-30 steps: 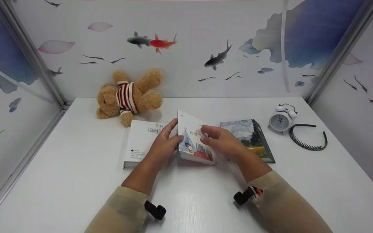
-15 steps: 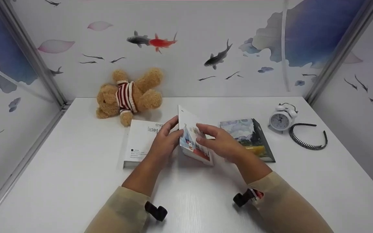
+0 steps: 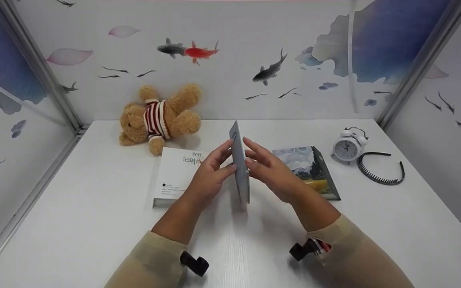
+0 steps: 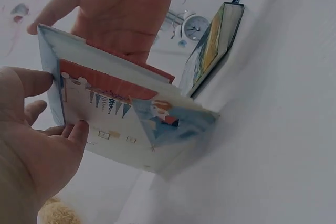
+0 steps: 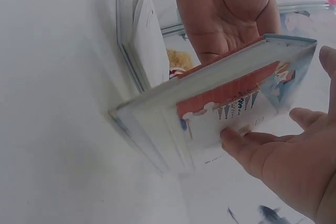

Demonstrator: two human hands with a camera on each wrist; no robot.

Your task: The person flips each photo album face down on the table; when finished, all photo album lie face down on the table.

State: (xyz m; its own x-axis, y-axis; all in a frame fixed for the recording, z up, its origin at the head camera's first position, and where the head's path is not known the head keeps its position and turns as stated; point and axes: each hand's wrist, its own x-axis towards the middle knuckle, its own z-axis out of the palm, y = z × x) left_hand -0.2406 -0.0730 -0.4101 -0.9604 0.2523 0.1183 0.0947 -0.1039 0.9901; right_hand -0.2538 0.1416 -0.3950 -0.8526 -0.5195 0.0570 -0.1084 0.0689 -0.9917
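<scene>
The upright book [image 3: 242, 184] had smooth, printed paper covers and matt page edges. Left of it, the white book [image 3: 172, 172] looked equally smooth; beyond it to the left, the teddy bear [image 3: 171, 120] was rough, fluffy plush in a knitted-looking cloth jumper [image 3: 156, 121]. To its right were a smooth-covered picture book [image 3: 306, 173], a smooth-cased alarm clock [image 3: 347, 150] and a plastic-looking, toothed headband [image 3: 388, 183]. Beneath it, the worktop [image 3: 94, 192] was smooth, with a soft sheen.

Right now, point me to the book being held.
In the head view, the held book is near the middle, between the left hand and right hand, with the white-covered book to its left and the landscape-covered book to its right.
</scene>
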